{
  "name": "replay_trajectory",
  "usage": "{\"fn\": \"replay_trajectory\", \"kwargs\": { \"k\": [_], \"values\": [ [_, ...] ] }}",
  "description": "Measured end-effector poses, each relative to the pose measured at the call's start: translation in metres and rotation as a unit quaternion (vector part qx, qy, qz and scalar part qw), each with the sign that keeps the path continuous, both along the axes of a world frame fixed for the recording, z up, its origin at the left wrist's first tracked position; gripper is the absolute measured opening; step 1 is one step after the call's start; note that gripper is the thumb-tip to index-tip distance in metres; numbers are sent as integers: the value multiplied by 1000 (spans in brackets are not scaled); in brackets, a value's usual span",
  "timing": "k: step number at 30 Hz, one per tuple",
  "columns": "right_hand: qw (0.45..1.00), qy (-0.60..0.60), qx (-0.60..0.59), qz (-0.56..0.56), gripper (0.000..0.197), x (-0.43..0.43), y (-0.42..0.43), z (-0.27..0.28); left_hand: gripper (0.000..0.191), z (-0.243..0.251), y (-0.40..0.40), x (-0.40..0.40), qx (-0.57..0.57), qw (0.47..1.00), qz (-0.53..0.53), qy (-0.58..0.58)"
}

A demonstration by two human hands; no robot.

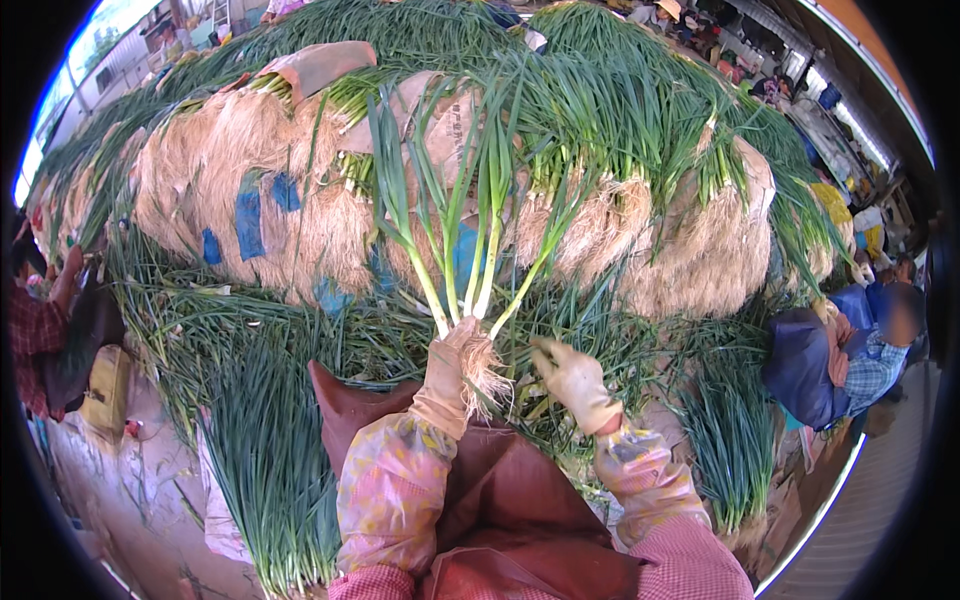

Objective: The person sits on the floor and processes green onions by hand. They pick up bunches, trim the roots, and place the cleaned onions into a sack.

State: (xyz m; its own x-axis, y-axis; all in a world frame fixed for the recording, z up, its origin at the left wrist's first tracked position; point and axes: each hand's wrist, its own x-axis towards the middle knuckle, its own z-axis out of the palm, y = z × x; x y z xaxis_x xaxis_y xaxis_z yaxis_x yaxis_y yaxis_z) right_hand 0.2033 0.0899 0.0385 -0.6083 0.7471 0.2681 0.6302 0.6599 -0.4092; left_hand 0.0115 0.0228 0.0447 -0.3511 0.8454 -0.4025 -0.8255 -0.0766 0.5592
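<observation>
My left hand (448, 375), in a pale rubber glove, grips a small bunch of green onions (486, 274) near the root end. Their leaves fan out upward, away from me, and the pale stringy roots (480, 371) hang down beside the glove. To the right of the roots, apart from them, my right hand (574, 381) is raised in the same kind of glove. Its fingers are slightly bent and apart, and nothing shows in them. Beyond both hands rises a large heap of green onions (600, 97) with their roots (330, 247) facing me.
Loose green leaves (277, 322) cover the ground before the heap. Aligned green onions lie in a pile on the left (274, 465) and another pile on the right (731, 442). A dark red apron (510, 480) covers my lap. One person (874, 367) sits at right, another (37, 330) at left.
</observation>
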Motion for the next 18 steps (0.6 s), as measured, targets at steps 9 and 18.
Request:
{"fn": "replay_trajectory", "kwargs": {
  "k": [9,18],
  "values": [
    [801,335,-481,122,46,-82,37,31,17,-14,-1,-13,55,986,-133,-81],
    [912,306,-275,-2,20,-98,32,16,32,-25,10,-2,131,970,-121,-162]
  ]
}}
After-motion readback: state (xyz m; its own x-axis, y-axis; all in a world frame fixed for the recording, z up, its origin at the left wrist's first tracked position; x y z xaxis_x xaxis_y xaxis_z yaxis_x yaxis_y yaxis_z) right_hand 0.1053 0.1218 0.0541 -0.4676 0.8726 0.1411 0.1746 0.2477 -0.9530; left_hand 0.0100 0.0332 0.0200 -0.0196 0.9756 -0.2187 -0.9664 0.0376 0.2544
